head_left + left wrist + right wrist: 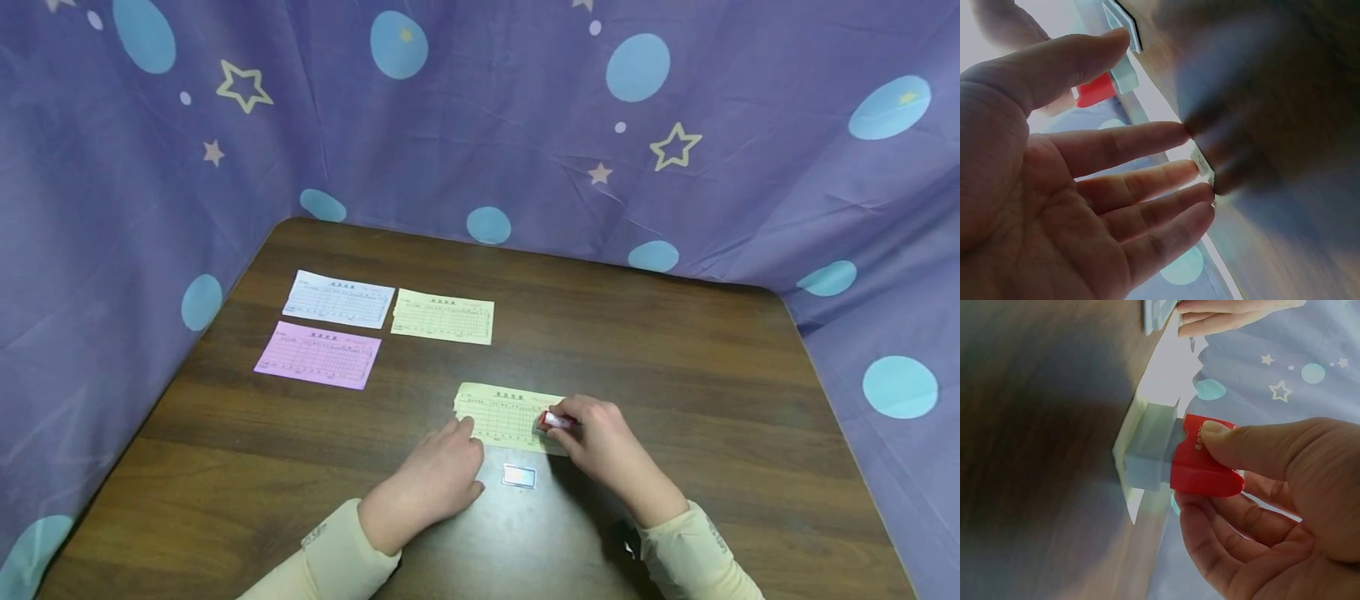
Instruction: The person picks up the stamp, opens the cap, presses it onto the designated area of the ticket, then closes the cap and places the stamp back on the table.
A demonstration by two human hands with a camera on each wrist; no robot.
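Note:
My right hand [600, 429] pinches the red grip of a rubber stamp [1207, 456] between thumb and fingers. The stamp's grey base stands on the right part of a pale yellow printed form [498, 412]. With fingers nearly straight, my left hand [438, 471] rests its fingertips at the form's lower left edge. In the left wrist view its palm and fingers [1141, 178] show, holding nothing. A small rectangular cap [519, 476] with a shiny middle lies on the table just below the form, between my hands. Part of the form's right side is hidden behind my right hand.
At the back left of the brown wooden table [637, 333] lie three more printed slips: a light blue form [337, 300], a yellow form [442, 317] and a purple form [318, 356]. A purple curtain [487, 125] with stars and blue dots surrounds the table's back and sides.

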